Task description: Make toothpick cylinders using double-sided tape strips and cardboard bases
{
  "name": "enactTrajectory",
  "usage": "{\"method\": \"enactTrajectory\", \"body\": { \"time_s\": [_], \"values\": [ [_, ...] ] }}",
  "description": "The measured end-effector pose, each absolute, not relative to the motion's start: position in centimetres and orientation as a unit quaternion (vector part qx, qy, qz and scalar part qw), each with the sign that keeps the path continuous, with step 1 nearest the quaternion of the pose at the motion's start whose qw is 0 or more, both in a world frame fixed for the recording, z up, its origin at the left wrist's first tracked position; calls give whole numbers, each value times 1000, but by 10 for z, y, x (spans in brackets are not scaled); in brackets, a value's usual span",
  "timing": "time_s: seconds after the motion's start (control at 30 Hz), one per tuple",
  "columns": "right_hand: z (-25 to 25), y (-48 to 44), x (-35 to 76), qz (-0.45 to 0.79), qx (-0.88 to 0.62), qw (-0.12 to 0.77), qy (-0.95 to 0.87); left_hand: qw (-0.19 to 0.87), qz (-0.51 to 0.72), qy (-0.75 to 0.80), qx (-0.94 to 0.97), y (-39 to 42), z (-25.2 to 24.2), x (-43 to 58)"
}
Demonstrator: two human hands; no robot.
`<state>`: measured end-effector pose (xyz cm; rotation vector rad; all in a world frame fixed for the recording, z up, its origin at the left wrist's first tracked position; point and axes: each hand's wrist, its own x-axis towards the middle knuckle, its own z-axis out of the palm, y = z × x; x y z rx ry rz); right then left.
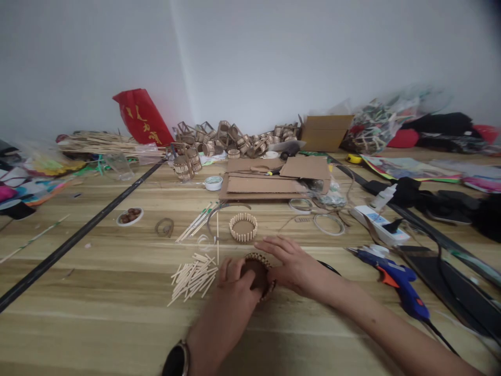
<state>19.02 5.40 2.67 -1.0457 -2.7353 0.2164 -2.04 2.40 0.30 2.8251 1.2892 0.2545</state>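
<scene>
A small round basket [256, 274] with a brown base and a wall of short sticks sits on the table close to me. My left hand [237, 292], a watch on its wrist, grips its left wall, thumb inside and fingers outside. At the right wall, my right hand [291, 263] pinches the rim with the thumb inward, its other fingers stretched over the far side. Just beyond stands a second ring of short pale sticks [243, 227] around a brown base. Left of my hands lies a pile of thin wooden sticks [192, 278].
A blue glue gun [405, 287] lies at the right, near a white power strip [379, 224] and a glue bottle [383, 197]. Cardboard sheets [266, 185] lie ahead, with several finished small baskets [235, 138] behind. A dish of brown beads [130, 216] stands left.
</scene>
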Motion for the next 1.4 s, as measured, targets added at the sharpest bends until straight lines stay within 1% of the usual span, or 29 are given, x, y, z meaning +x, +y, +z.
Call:
{"method": "enactTrajectory", "body": {
  "time_s": [0.1, 0.27, 0.43, 0.63, 0.93, 1.07, 1.23, 1.4],
  "values": [
    [29, 49, 190, 89, -365, 82, -923, 35, 104, 394, 912, 29, 8, -28],
    [29, 37, 192, 125, -380, 54, -915, 122, 138, 348, 919, 36, 3, -30],
    [27, 29, 192, 146, -385, 42, -910, 157, 149, 311, 925, 39, -9, -29],
    [34, 24, 192, 189, -398, 26, -897, 193, 154, 306, 920, 39, -4, -32],
    [21, 26, 199, 171, -389, 90, -901, 201, 155, 315, 915, 43, -6, -34],
    [12, 29, 198, 150, -376, 108, -908, 208, 178, 302, 913, 42, -11, -33],
    [15, 30, 203, 156, -368, 95, -912, 222, 202, 278, 912, 42, -16, -33],
    [22, 25, 203, 197, -372, 67, -905, 215, 190, 278, 917, 43, -14, -33]
  ]
}}
